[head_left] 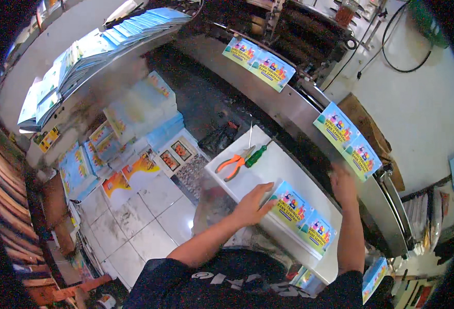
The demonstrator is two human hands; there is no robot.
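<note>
On a narrow white table [227, 177] lies a stack of printed sheets [301, 216], light blue and yellow with cartoon figures. My left hand [252, 207] rests against the stack's left end, thumb and fingers apart. My right hand [344, 184] is over the gap between the table and a long metal rail, smeared by motion, and I cannot make out its fingers. Closest to it is a printed sheet [348, 140] of the same design, lying across the rail [301, 110]. Another such sheet [259, 63] lies farther along the rail.
Orange-handled pliers [232, 166] and a green-handled screwdriver [258, 155] lie on the table's far end. Stacks of printed paper [143, 108] stand on the tiled floor [129, 216] to the left. A shelf at upper left carries fanned booklets [90, 49]. Dark machinery [299, 31] stands beyond the rail.
</note>
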